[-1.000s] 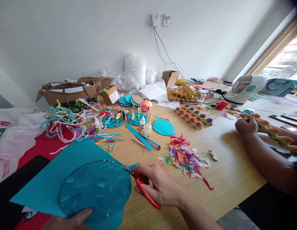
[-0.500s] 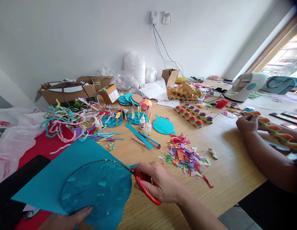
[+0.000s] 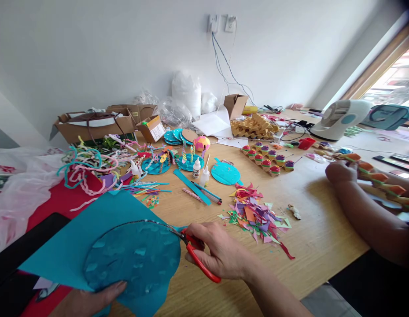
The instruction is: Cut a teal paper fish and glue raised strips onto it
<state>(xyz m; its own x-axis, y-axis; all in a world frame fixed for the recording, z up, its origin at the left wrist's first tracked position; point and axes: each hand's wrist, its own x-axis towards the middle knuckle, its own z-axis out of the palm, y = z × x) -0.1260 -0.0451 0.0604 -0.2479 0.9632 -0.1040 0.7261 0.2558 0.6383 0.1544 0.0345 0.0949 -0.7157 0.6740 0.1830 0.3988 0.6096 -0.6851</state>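
My right hand (image 3: 220,251) grips red-handled scissors (image 3: 200,264), whose blades are at the right edge of a round, darker blue disc. This disc (image 3: 134,255) lies on a larger sheet of blue paper (image 3: 68,237), and a cut runs along the disc's upper edge. At the lower left, my left hand (image 3: 95,299) holds the disc and sheet with its thumb on top; the fingers underneath are hidden. Right of the scissors lies a heap of coloured paper scraps (image 3: 257,213).
Glue bottles (image 3: 197,168), a blue paper strip (image 3: 191,187) and a blue disc (image 3: 226,172) lie beyond my hands. An egg carton with painted cups (image 3: 267,160) stands farther back. At right, another person's hand (image 3: 343,171) holds a decorated carton strip. A fan (image 3: 339,119) stands behind.
The scissor blades have moved slightly left along the disc's edge. The sheet and my left hand have shifted only a little.
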